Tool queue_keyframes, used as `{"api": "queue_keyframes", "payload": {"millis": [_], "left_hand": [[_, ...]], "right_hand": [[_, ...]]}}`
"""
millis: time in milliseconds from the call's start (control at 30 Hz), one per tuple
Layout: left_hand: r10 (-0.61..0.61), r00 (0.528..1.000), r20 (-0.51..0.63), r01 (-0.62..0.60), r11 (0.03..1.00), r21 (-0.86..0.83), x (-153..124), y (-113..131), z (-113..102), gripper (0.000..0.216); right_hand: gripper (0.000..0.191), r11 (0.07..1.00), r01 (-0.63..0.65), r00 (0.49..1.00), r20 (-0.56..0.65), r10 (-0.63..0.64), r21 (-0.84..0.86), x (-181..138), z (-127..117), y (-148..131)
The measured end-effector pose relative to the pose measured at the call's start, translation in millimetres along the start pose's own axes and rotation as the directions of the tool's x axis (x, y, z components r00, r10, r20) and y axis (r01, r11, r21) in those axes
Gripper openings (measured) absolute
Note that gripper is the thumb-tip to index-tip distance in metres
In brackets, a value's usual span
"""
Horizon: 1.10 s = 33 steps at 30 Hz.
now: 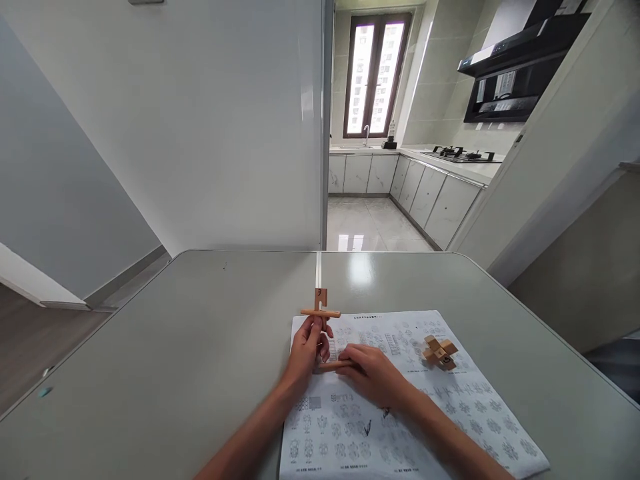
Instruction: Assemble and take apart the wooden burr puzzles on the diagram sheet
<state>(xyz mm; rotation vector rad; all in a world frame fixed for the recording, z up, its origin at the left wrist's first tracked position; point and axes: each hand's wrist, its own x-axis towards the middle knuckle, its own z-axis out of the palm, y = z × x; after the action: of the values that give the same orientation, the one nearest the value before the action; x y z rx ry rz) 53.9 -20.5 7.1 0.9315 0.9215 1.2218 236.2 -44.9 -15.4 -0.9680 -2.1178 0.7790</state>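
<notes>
My left hand (pixel 309 347) pinches two wooden puzzle pieces crossed over each other. One is an upright flat piece (pixel 321 295) with a handwritten mark and a slot; the other is a thin stick (pixel 320 313) lying across it. Just below, my right hand (pixel 369 370) is closed on the end of another wooden stick (pixel 333 365), whose far end points toward my left hand. Both hands are over a printed instruction sheet (pixel 345 407) covered with small assembly diagrams. On the sheet's right part sits an interlocked wooden burr puzzle (pixel 440 353) with a marked face.
The grey-green table (pixel 150 373) has a seam down its middle. A small teal bit (pixel 45 392) lies near its left edge. Beyond the far edge are a white sliding door (pixel 240 133) and a kitchen with a counter (pixel 450 170) and gas hob (pixel 460 155).
</notes>
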Motion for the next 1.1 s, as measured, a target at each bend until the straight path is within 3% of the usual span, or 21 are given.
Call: {"api": "queue_keyframes", "payload": {"millis": [100,233,300,433,567,733,1100], "left_hand": [[-0.020,1.000,-0.023,0.018,0.998,-0.057,-0.8,2.8,0.2,0.045],[-0.026,0.999,0.018,0.027,0.999,-0.030,-2.3,3.3,1.3,0.045],[-0.025,0.998,0.056,0.023,0.999,0.026,-3.2,2.6,1.1,0.046],[-0.056,0.987,0.148,0.049,0.997,0.052,-4.9,1.7,-0.2,0.044],[-0.109,0.966,0.234,0.118,0.993,-0.025,-6.7,2.0,0.2,0.043],[-0.207,0.929,0.307,0.242,0.967,-0.081,-10.2,6.4,2.9,0.047],[-0.272,0.902,0.336,0.319,0.943,-0.093,-11.6,10.7,3.2,0.048]], "right_hand": [[0.030,0.937,-0.169,0.981,-0.043,0.191,0.306,1.1,-6.9,-0.6],[0.038,0.649,-0.202,0.959,0.012,0.284,0.733,3.8,-18.1,-5.2],[0.036,0.550,-0.185,0.959,0.026,0.284,0.814,4.4,-22.5,-8.0],[0.035,0.472,-0.158,0.951,0.005,0.309,0.867,4.2,-26.9,-9.8],[0.038,0.446,-0.166,0.936,-0.002,0.352,0.880,4.4,-24.8,-8.5],[0.043,0.497,-0.191,0.948,0.028,0.316,0.847,3.3,-20.2,-7.3],[0.044,0.540,-0.207,0.943,0.019,0.333,0.816,4.0,-17.9,-4.1]]}}
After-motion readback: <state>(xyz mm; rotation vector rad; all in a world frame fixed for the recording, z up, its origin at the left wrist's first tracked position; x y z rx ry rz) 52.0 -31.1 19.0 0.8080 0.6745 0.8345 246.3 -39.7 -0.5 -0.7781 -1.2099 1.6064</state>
